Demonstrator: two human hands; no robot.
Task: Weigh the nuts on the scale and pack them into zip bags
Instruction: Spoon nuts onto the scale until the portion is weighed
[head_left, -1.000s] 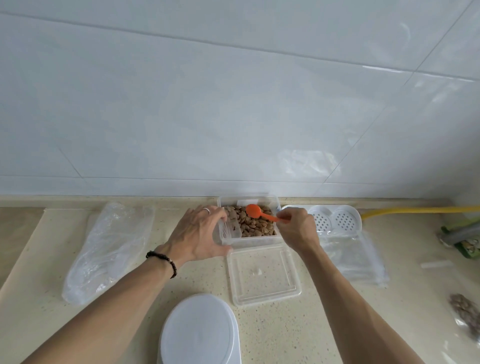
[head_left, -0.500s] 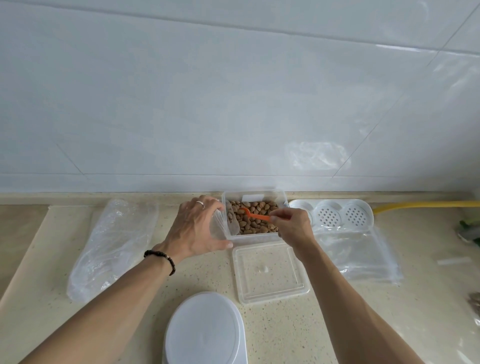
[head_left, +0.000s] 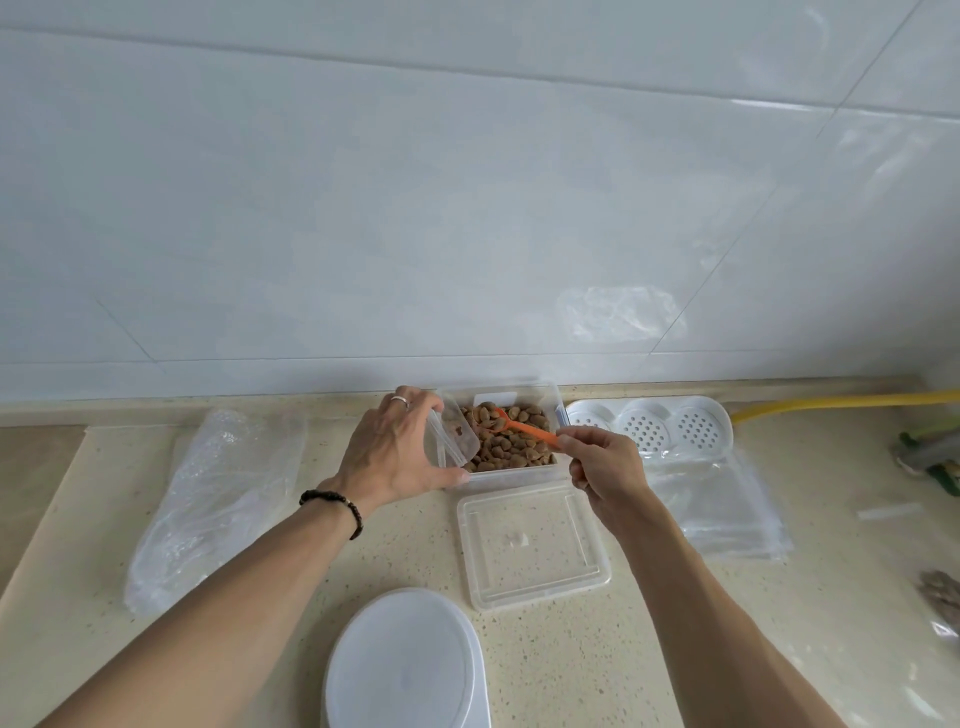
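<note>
Head view is giving me the beige countertop running under a white tiled wall, with crumpled clear plastic lying at the left and a stack of flat zip bags lying at the right, near a white perforated tray. I am seeing the white scale sitting at the near edge, and a clear lid lying just beyond it. A clear container of nuts is sitting at the far side against the wall. My left hand is gripping a small zip bag at the container's left rim, a few nuts showing inside. My right hand is pinching the orange spoon, its bowl dipping into the nuts.
</note>
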